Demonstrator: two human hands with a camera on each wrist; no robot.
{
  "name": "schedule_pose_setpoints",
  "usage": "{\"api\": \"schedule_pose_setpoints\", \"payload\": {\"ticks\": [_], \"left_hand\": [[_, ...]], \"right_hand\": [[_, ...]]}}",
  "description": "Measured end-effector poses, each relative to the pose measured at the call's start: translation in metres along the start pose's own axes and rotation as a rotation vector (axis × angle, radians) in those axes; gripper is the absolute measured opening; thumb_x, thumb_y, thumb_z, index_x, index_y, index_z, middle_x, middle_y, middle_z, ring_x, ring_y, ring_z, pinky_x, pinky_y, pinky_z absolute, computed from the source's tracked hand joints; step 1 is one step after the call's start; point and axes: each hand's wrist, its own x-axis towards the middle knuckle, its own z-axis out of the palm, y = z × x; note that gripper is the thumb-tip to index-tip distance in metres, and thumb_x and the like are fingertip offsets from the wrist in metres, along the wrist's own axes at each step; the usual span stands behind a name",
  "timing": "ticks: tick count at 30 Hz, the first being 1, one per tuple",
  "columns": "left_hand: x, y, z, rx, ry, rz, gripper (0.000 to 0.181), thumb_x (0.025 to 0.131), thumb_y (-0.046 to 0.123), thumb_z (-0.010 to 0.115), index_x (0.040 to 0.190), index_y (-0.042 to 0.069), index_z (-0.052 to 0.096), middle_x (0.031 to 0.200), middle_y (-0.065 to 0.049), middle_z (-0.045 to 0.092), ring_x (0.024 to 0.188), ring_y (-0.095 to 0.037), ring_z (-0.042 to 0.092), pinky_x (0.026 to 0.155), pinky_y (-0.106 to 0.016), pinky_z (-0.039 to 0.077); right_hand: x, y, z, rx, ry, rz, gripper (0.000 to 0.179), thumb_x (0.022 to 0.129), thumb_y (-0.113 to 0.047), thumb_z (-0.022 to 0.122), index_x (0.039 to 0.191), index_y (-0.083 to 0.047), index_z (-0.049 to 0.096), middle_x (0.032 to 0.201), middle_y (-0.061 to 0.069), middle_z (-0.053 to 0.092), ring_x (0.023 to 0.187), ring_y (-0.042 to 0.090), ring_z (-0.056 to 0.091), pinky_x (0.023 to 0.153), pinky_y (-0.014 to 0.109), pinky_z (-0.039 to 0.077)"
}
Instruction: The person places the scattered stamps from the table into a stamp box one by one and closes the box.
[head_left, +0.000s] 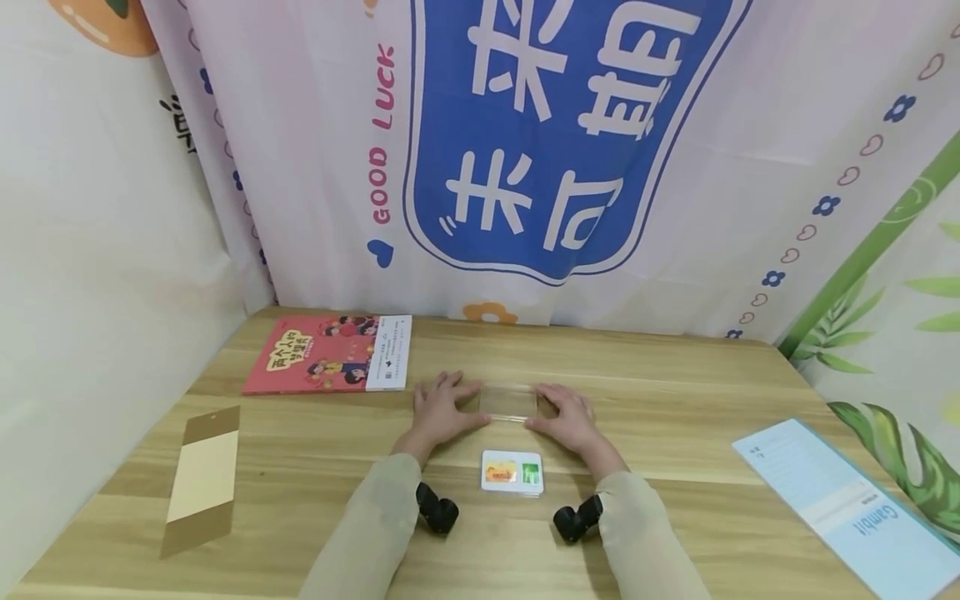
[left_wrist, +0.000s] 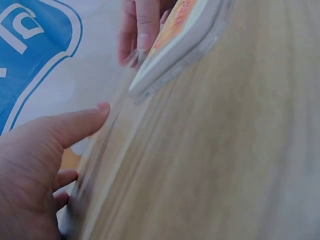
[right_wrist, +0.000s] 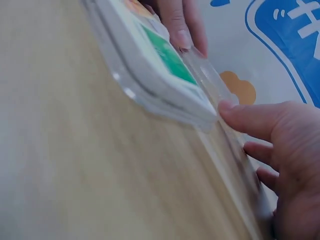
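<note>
A clear plastic box lid [head_left: 508, 403] lies across the middle of the table, held at both ends. My left hand [head_left: 441, 410] grips its left end, thumb at the near corner and fingers spread to the far one. At the right end my right hand [head_left: 567, 419] holds it the same way. Just in front of the lid sits a stack of white cards [head_left: 512, 472] with an orange picture and a green patch. Both wrist views show the stack resting in a shallow clear tray [right_wrist: 131, 94].
A red picture book [head_left: 315, 354] lies at the back left. Nearer on the left is a brown and cream card strip [head_left: 201, 475]. A pale blue booklet [head_left: 851, 504] marked "Gambit" lies at the right edge. A printed curtain [head_left: 322, 167] hangs behind the table.
</note>
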Motion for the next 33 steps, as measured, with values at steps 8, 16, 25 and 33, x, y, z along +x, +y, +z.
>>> {"api": "schedule_pose_setpoints", "payload": {"ticks": [8, 16, 25, 33], "left_hand": [[-0.013, 0.002, -0.004, -0.180, 0.022, 0.033, 0.057, 0.072, 0.036, 0.068, 0.122, 0.016, 0.051, 0.131, -0.011, 0.038, 0.122, -0.031, 0.023, 0.097, -0.051, -0.005], [-0.032, 0.011, -0.008, -0.326, 0.038, 0.069, 0.058, 0.071, 0.024, 0.070, 0.123, 0.009, 0.048, 0.130, -0.011, 0.039, 0.121, -0.028, 0.028, 0.098, -0.048, 0.015], [-0.065, 0.021, -0.006, -0.330, 0.059, 0.160, 0.062, 0.069, 0.034, 0.071, 0.121, 0.006, 0.050, 0.127, -0.010, 0.043, 0.118, -0.030, 0.032, 0.096, -0.047, 0.021], [-0.089, 0.023, -0.003, -0.240, 0.080, 0.173, 0.062, 0.068, 0.040, 0.069, 0.119, 0.009, 0.052, 0.127, -0.013, 0.042, 0.119, -0.034, 0.029, 0.096, -0.054, 0.009]], "right_hand": [[-0.011, -0.012, -0.006, 0.216, -0.043, 0.014, 0.062, 0.076, -0.017, 0.066, 0.130, -0.006, 0.038, 0.131, 0.011, 0.037, 0.122, 0.029, 0.027, 0.098, 0.044, 0.017], [-0.033, -0.018, -0.007, 0.315, -0.005, -0.063, 0.062, 0.074, -0.012, 0.067, 0.128, -0.003, 0.038, 0.128, 0.014, 0.040, 0.119, 0.030, 0.031, 0.097, 0.047, 0.019], [-0.071, -0.020, -0.008, 0.380, -0.002, -0.030, 0.061, 0.071, -0.017, 0.071, 0.124, -0.005, 0.045, 0.128, 0.016, 0.039, 0.119, 0.034, 0.029, 0.096, 0.051, 0.016], [-0.087, -0.018, -0.003, 0.282, 0.000, -0.118, 0.062, 0.068, -0.021, 0.072, 0.121, -0.002, 0.047, 0.124, 0.015, 0.044, 0.116, 0.033, 0.035, 0.095, 0.056, 0.012]]}}
